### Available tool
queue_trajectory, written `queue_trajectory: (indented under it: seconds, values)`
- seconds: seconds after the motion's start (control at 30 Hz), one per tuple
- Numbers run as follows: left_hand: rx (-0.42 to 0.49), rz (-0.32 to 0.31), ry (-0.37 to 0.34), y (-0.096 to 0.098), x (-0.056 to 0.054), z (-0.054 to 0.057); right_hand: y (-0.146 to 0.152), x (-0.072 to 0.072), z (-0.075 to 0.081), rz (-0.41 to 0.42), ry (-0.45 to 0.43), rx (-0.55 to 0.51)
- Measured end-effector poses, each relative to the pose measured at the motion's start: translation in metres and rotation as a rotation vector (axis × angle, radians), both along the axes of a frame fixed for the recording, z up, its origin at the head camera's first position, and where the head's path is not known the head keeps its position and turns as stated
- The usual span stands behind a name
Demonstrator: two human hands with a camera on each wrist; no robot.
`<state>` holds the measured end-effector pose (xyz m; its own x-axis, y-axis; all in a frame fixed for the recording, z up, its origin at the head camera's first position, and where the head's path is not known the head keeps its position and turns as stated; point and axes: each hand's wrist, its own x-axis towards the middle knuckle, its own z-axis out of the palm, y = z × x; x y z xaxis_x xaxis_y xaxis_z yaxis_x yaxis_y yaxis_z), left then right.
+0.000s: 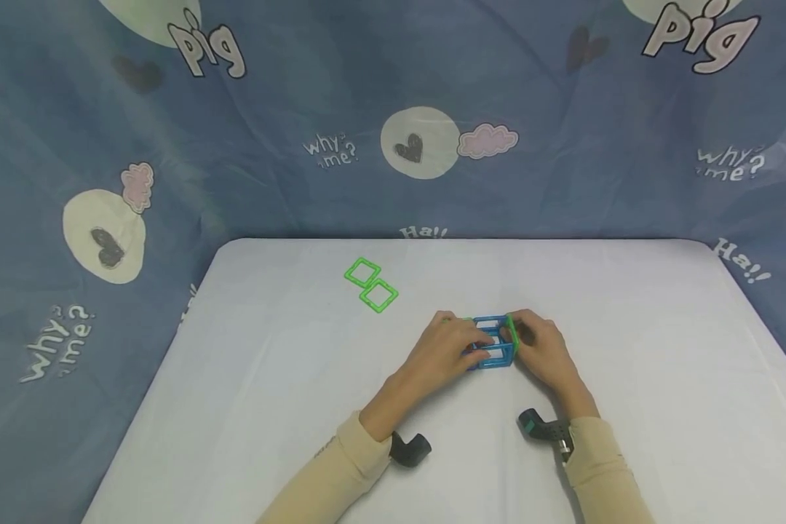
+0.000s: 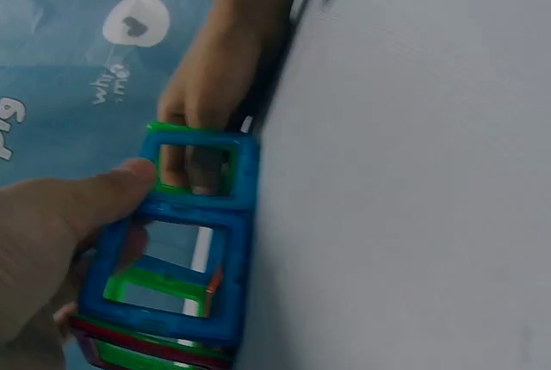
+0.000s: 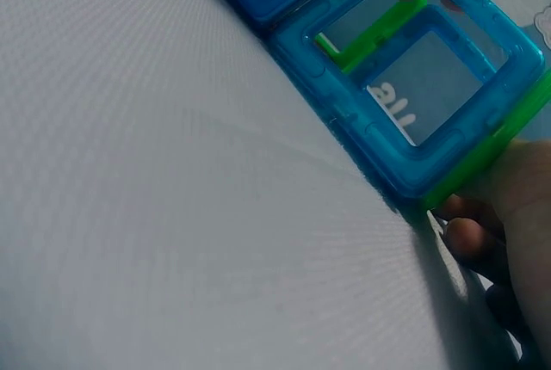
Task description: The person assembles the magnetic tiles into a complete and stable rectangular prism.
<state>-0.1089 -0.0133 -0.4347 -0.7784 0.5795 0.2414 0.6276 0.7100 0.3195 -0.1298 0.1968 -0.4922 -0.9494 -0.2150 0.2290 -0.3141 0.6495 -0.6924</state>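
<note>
A small box-like structure of see-through square magnetic tiles, mostly blue (image 1: 495,362), sits on the table between the two hands. My left hand (image 1: 447,348) grips its left part, with the thumb lying along a blue frame (image 2: 164,323) in the left wrist view. Dark red and green edges also show in the structure there. At the right end a green square tile (image 1: 514,333) stands upright against the blue frames. My right hand (image 1: 545,353) holds this green tile (image 3: 491,157) from the outer side; its fingertips are partly hidden behind the frames.
Two green square tiles, one farther back (image 1: 362,272) and one nearer (image 1: 378,295), lie corner to corner on the white tabletop (image 1: 268,378), left of and beyond the hands. A blue printed cloth (image 1: 340,196) hangs behind the table's far edge. Each wrist wears a dark camera.
</note>
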Motion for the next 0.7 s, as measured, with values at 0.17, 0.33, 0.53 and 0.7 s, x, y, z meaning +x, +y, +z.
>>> queue_trajectory:
  seconds: [0.17, 0.33, 0.53, 0.7]
  values:
    - [0.077, -0.064, 0.026, -0.0023, -0.0004, -0.0033, 0.0000, -0.0016, 0.0015, -0.001, 0.007, 0.003]
    - [0.133, -0.125, 0.018, -0.0034, -0.0010, -0.0057, -0.0006, 0.0000, 0.0025, -0.025, -0.024, 0.021]
    - [0.155, -0.183, 0.019, -0.0041, -0.0016, -0.0076, -0.0009, -0.0003, 0.0019, -0.026, -0.027, 0.026]
    - [0.182, -0.140, 0.013, -0.0028, -0.0015, -0.0093, -0.0011, 0.0000, 0.0033, -0.022, -0.010, 0.028]
